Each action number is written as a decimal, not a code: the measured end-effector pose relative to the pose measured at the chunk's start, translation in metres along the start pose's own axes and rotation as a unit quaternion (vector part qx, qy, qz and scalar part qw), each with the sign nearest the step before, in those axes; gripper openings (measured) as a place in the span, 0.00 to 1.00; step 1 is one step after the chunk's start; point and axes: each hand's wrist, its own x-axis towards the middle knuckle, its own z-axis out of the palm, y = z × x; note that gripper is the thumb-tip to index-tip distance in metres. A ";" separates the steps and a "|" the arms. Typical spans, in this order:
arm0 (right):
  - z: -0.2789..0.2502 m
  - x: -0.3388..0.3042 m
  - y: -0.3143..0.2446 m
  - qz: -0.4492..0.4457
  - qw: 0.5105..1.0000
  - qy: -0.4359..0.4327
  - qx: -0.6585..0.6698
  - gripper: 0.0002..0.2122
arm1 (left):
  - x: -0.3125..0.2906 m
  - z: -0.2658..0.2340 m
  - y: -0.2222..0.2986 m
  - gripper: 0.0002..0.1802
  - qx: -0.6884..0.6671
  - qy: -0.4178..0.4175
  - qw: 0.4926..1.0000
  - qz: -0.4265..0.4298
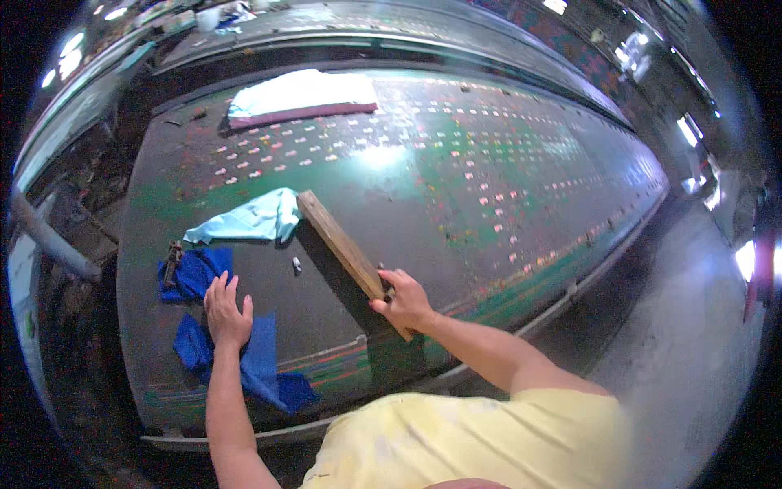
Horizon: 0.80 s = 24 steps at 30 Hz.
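My right hand [401, 301] grips the lower part of a long wooden bar [342, 244], thumb and fingers wrapped round its edge. The bar slants from the middle of a dark table [342, 293] toward the near edge, with a dark strip along its left side. My left hand [227, 311] is over the left of the table, fingers stretched out, holding nothing. Around it lie a bright blue cloth [205, 272] and more blue cloth pieces [262, 359]; whether the hand touches them I cannot tell. A crumpled pale blue cloth [252, 218] lies by the bar's far end.
A stack of white cloth [305, 94] with a dark reddish edge lies at the table's far side. Rows of small pale marks [481, 175] cover the right part. A small dark lump [173, 262] sits on the blue cloth, and a small white piece [296, 265] beside the bar.
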 end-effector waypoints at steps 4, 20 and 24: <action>-0.040 0.012 0.039 -0.038 0.999 -0.002 0.021 0.36 | -0.005 -0.001 -0.010 0.35 0.019 0.008 1.000 0.012; -0.212 -0.033 0.247 -0.076 0.975 0.192 -0.084 0.34 | -0.005 0.001 0.007 0.38 0.122 -0.050 0.990 -0.045; -0.195 -0.065 0.284 -0.013 0.982 0.158 -0.099 0.36 | -0.004 0.003 -0.004 0.39 0.157 -0.049 0.986 -0.025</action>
